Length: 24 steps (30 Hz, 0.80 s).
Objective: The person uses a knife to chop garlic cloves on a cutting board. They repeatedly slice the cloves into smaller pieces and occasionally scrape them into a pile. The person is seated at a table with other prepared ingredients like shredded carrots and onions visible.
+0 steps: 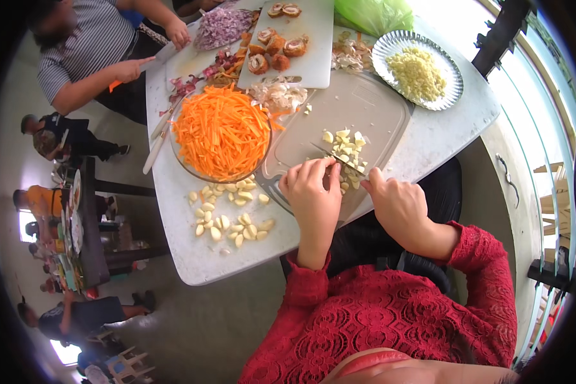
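My right hand [399, 204] grips a kitchen knife [346, 164], its handle mostly hidden in the fist. The blade lies over cut garlic pieces [349, 144] on a grey-brown cutting board [365, 103]. Close against the blade, the bent fingers and thumb of my left hand [315, 197] pinch garlic, which they mostly cover. Peeled whole garlic cloves [216, 234] are scattered on the white table [192, 269] left of my left hand. Beyond them stands a clear bowl heaped with orange shredded carrot [221, 132].
A foil-like fluted plate [453, 96] holds minced garlic [418, 74]. Stuffed rolls [273, 43] sit on a white board [319, 62] among garlic skins [278, 94]. Across the table, a person [89, 53] holds a knife [158, 56] beside chopped red onion [223, 26]. A white-handled knife [154, 151] lies beside the bowl.
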Each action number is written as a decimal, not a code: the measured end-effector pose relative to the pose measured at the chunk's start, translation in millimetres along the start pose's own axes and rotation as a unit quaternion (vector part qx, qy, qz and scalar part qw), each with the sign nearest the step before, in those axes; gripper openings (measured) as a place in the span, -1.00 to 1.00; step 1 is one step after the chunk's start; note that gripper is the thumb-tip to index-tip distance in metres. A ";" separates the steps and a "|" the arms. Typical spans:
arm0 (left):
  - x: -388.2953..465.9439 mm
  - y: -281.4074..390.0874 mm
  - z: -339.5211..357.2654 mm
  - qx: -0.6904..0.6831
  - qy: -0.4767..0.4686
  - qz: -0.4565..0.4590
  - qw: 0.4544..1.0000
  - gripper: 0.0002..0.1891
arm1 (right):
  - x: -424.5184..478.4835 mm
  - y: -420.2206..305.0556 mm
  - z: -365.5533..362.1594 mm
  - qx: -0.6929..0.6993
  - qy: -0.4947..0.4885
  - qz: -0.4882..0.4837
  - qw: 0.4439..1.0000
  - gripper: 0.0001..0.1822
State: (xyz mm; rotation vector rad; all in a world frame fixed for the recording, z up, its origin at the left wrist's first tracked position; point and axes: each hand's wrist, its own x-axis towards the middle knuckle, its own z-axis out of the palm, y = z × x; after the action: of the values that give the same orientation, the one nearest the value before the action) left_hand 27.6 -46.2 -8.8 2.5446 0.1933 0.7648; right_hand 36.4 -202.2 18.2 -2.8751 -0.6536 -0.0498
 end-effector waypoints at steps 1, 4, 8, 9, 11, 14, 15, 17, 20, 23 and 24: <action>0.0 -0.4 -0.8 0.000 0.001 -0.005 1.000 -0.90 | 6.2 2.0 -2.2 0.017 0.002 -0.010 1.000 -0.70; 0.7 0.2 -3.2 -0.003 -0.007 -0.023 1.000 -0.91 | 29.3 14.1 -14.3 0.071 -0.015 -0.048 0.996 -0.68; -0.2 -3.9 -2.8 0.010 0.012 -0.012 1.000 -0.90 | 28.7 13.8 -41.0 0.061 -0.017 -0.053 0.997 -0.67; -1.1 -4.2 -1.7 0.008 0.019 -0.008 1.000 -0.90 | 24.4 15.0 -42.0 0.052 -0.019 -0.041 0.998 -0.67; -1.4 -4.8 -1.5 0.007 0.033 -0.011 0.999 -0.90 | 18.6 13.2 -30.9 0.024 -0.012 -0.036 0.999 -0.67; 0.6 -3.3 2.1 0.005 0.049 -0.004 0.999 -0.91 | 9.3 9.1 -2.6 0.011 0.022 -0.029 0.999 -0.68; 0.3 -2.8 1.4 0.008 0.047 -0.007 0.999 -0.90 | 10.3 8.9 -4.1 0.012 0.019 -0.030 0.999 -0.68; 0.2 -2.2 -0.2 0.009 0.046 -0.011 0.999 -0.88 | 15.1 9.5 -8.3 0.013 0.013 -0.032 0.999 -0.68; 1.1 -2.7 -1.2 0.002 0.044 -0.012 0.999 -0.85 | 22.4 12.9 -10.0 0.023 0.013 -0.037 0.999 -0.68; -0.4 -2.4 -0.9 -0.005 0.041 -0.015 0.999 -0.80 | 22.7 8.8 -2.6 0.027 0.008 -0.024 0.999 -0.67; 0.4 -1.9 -0.8 -0.007 0.044 -0.017 0.999 -0.79 | 22.0 7.9 -0.1 0.024 0.006 -0.017 1.000 -0.67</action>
State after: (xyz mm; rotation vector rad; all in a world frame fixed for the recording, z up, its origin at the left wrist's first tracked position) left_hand 27.5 -44.1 -8.9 2.4887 0.2591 0.8627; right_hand 59.7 -199.9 18.5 -2.8151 -0.6908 -0.0546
